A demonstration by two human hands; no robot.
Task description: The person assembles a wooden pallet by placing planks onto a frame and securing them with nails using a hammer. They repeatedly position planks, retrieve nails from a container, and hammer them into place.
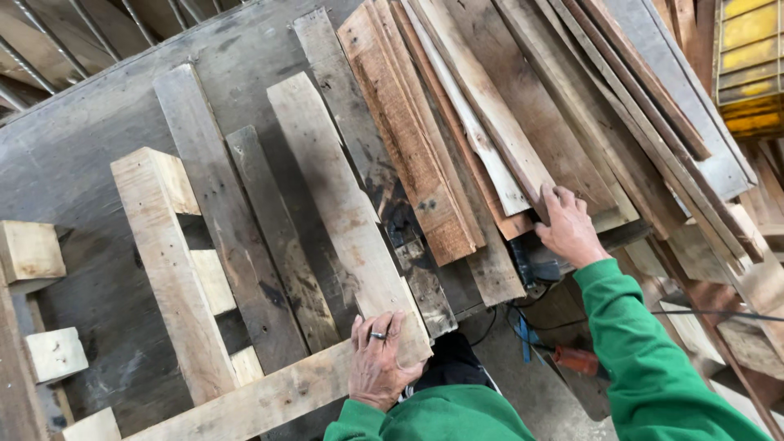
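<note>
On the grey workbench (98,147), the left hand (377,359) presses flat, fingers spread, on the near end of a pale plank (335,196) running away toward the far edge, while the right hand (567,229) grips a stacked board (490,106) at the right edge.

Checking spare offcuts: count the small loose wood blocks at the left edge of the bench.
3. One block sits highest at the left edge, a smaller block lies below it, and a third block is cut off by the bottom edge. More may lie out of view.

free: bare tabletop (82,155) far left | blocked: stacked planks (490,122) right, pallet boards (245,229) centre
</note>
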